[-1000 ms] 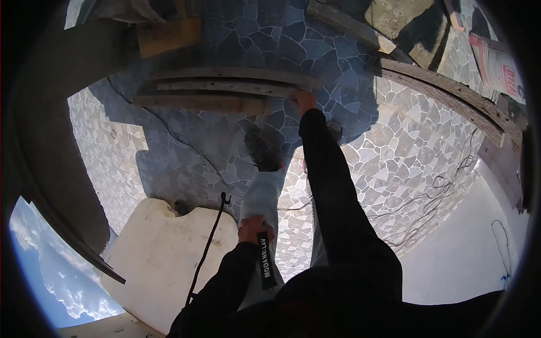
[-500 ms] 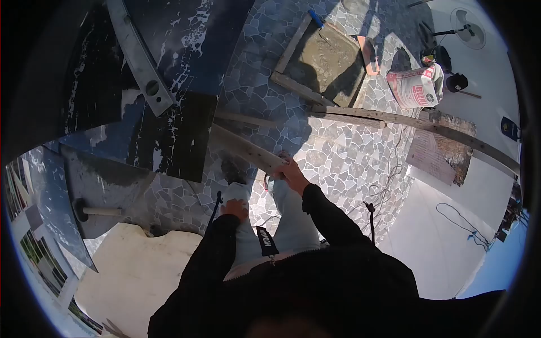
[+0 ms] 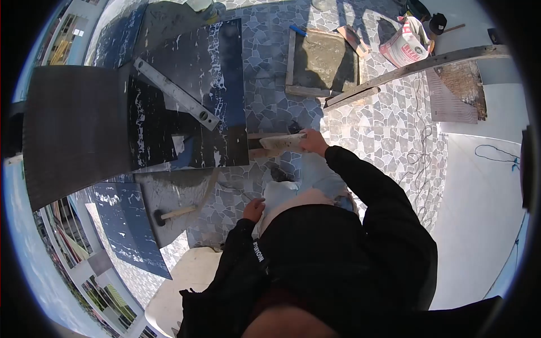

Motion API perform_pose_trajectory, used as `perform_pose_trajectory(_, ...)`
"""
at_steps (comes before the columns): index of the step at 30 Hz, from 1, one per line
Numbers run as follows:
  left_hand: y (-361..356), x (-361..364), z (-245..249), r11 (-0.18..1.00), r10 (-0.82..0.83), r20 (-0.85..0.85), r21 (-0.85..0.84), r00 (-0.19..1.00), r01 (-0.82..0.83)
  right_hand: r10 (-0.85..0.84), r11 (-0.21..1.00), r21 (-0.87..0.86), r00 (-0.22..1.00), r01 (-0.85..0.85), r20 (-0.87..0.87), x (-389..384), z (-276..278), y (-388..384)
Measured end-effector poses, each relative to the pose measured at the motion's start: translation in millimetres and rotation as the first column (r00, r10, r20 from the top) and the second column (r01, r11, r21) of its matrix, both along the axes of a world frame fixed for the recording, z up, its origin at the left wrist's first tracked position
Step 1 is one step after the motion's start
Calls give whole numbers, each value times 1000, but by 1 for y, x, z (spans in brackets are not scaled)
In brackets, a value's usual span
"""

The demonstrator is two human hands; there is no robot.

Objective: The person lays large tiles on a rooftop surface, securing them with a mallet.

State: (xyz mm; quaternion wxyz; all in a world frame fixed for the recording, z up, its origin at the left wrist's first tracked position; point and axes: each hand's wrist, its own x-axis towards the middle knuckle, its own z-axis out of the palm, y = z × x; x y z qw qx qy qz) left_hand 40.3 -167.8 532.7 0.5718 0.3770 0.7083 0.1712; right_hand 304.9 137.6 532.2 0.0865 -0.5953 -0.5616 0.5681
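My right hand [image 3: 314,142] is wrapped round the near end of a wooden plank [image 3: 280,142], held in front of my knees. The plank points left toward the dark, paint-flaked panels [image 3: 189,62]; its far end is hard to make out. Beside my left thigh is my left hand [image 3: 255,210], its fingers loosely bent, with nothing clearly visible in it. On the panels lies a metal spirit level [image 3: 176,93]. A hammer [image 3: 176,214] with a wooden handle lies left of my left hand.
Ahead on the stone-patterned floor, a wooden-framed mortar box [image 3: 324,59] holds a blue-handled trowel [image 3: 297,30] and a float [image 3: 353,40]. A cement bag [image 3: 404,44] stands at the right, near a long wooden beam [image 3: 417,67]. Cables [image 3: 420,163] trail along the floor.
My view has shifted, bringing more of the panels and level into sight. The plank in my right hand now lies more level across the view. My left hand has moved from atop the thigh to its side.
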Motion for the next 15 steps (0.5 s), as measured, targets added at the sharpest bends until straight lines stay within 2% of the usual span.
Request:
perform_pose_trajectory(1, -23, -14, -27, 996, 78, 22, -51, 997, -77, 34, 998, 60, 999, -34, 4, -1, 7, 1)
perform_pose_trajectory(2, -40, -16, -28, 956, 273, 83, -137, 958, -261, 78, 990, 115, 997, -79, 14, 1, 14, 3)
perform_pose_trajectory(3, -70, -25, -47, 900, 375, 132, -290, 918, -326, 9, 999, -43, 999, -10, -40, 5, 50, 15)
perform_pose_trajectory(4, -119, -27, -96, 992, -116, -23, 41, 993, 116, 15, 999, -44, 999, -16, -39, 13, 74, 28)
perform_pose_trajectory(5, -144, -23, -117, 810, -361, -415, 304, 835, 501, -22, 995, -100, 999, 18, -37, 23, 92, 43)
perform_pose_trajectory(6, -150, -23, -84, 987, -150, -49, -71, 987, 146, -56, 986, -159, 998, 50, -40, 29, 101, 58)
perform_pose_trajectory(7, -138, -15, -54, 963, 30, 46, -270, 999, -16, -71, 988, -142, 995, 60, -69, 40, 102, 73)
perform_pose_trajectory(10, -94, -1, -4, 877, 287, 120, -431, 950, -211, -75, 988, -144, 992, 60, -102, 66, 112, 119)
perform_pose_trajectory(13, -38, 10, 27, 808, 465, 186, -489, 865, -329, -120, 992, -60, 976, 111, -182, 92, 111, 158)
perform_pose_trajectory(15, 3, 15, 42, 766, 557, 233, -516, 797, -385, -143, 990, -18, 977, 142, -155, 106, 116, 177)
